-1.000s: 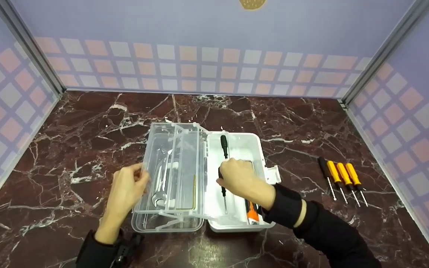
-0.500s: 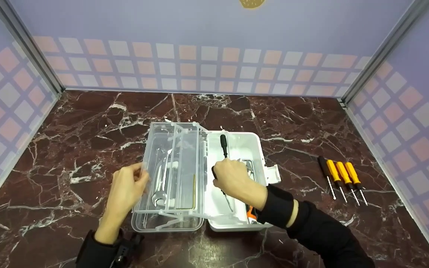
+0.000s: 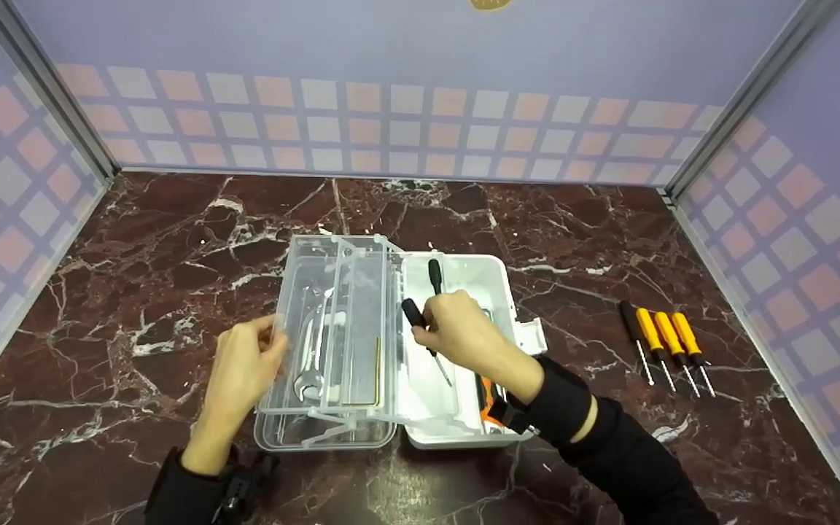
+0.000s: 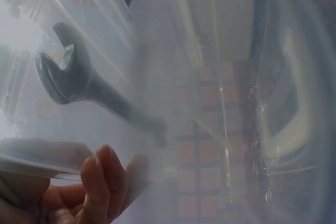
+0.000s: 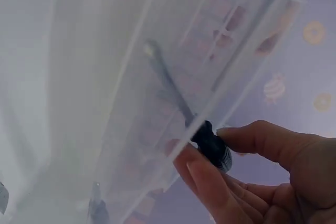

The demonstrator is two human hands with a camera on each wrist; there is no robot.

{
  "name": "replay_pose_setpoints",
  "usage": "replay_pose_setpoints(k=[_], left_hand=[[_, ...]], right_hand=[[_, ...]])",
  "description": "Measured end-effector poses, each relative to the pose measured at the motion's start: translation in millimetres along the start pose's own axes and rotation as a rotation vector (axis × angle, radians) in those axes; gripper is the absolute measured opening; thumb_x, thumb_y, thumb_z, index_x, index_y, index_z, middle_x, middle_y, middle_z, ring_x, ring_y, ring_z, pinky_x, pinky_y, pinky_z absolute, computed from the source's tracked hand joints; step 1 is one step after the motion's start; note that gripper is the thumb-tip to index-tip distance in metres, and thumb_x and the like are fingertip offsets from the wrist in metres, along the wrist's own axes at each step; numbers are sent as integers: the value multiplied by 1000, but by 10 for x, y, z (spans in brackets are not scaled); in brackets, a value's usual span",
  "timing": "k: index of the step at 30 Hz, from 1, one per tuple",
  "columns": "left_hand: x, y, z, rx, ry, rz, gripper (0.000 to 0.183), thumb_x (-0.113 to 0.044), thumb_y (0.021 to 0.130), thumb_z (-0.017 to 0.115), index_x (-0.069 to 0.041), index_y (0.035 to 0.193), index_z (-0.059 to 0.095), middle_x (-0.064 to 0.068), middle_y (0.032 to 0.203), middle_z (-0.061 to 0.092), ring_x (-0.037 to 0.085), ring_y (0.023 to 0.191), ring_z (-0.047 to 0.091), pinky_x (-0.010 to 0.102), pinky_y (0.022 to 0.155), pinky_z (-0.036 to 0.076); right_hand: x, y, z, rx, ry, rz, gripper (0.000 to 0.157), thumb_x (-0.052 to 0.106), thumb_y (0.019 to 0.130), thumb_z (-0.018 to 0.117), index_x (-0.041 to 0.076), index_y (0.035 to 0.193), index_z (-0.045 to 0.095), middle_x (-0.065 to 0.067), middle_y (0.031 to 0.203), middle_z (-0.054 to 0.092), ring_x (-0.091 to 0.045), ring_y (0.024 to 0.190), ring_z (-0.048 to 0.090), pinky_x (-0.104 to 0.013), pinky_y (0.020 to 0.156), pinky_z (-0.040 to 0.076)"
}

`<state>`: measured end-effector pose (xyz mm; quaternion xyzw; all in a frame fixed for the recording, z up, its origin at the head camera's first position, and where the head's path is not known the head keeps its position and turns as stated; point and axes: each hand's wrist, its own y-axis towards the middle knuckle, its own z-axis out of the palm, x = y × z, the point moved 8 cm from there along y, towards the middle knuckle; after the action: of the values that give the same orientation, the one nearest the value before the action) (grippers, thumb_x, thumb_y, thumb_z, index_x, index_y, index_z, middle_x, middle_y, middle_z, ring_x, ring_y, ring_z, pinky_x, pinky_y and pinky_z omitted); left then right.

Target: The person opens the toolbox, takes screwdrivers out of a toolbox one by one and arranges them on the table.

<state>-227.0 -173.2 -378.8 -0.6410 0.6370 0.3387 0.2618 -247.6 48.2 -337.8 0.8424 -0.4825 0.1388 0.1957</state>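
My right hand [image 3: 464, 332] pinches the handle of a black screwdriver [image 3: 414, 313] over the white toolbox base [image 3: 420, 439]. Its shaft slants down toward the box interior; in the right wrist view, thumb and fingers are on the black handle [image 5: 212, 148]. A second black screwdriver [image 3: 435, 275] lies at the far end of the base. My left hand [image 3: 241, 364] grips the left edge of the toolbox's clear tray [image 3: 369, 292]. In that see-through section show an open-end wrench [image 3: 309, 384] and a gold hex key [image 3: 377, 372]. The left wrist view shows the wrench jaw [image 4: 65, 74] close up.
An orange-and-black tool [image 3: 489, 408] lies in the base's near right part, partly behind my right wrist. The white latch [image 3: 531, 337] sticks out to the right. Farther right lie several yellow-handled screwdrivers [image 3: 668, 332] and one black-handled screwdriver [image 3: 630, 321]. Patterned walls enclose the marble table [image 3: 172, 240].
The screwdriver in my right hand has risen and tilted, its handle now farther left and up. My left hand stays at the tray edge. The head view has shifted slightly.
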Motion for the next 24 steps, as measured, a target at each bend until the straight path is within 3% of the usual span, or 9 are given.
replay_pose_setpoints(k=[5, 10, 17, 24], left_hand=[[2, -5, -10, 3, 0, -11, 34, 0, 83, 47, 12, 114, 51, 15, 70, 62, 15, 45, 55, 23, 35, 43], [10, -10, -17, 3, -5, -21, 34, -1, 83, 46, 11, 114, 51, 15, 71, 63, 15, 45, 56, 23, 34, 42], [6, -8, -7, -7, 7, -13, 33, -1, 83, 47, 12, 113, 52, 13, 70, 64, 14, 45, 55, 22, 34, 41], [7, -2, 6, 8, -4, -25, 33, -1, 84, 47, 12, 114, 51, 15, 72, 64, 15, 45, 55, 23, 34, 42]], right_hand=[[-22, -18, -252, -23, 163, 27, 11, 9, 78, 60, 1, 72, 62, -4, 61, 63, -7, 49, 54, -18, 45, 44], [-133, -74, -548, -43, 223, 97, 11, 9, 81, 62, -2, 83, 64, -9, 71, 65, -12, 57, 60, -18, 50, 50], [-524, -173, -906, -84, 166, 228, 17, 11, 82, 62, -4, 90, 63, -14, 77, 65, -20, 62, 62, -23, 52, 51], [-1045, -322, -1116, -157, 23, 313, 21, 15, 80, 64, -6, 87, 64, -17, 76, 65, -22, 60, 61, -34, 57, 52]])
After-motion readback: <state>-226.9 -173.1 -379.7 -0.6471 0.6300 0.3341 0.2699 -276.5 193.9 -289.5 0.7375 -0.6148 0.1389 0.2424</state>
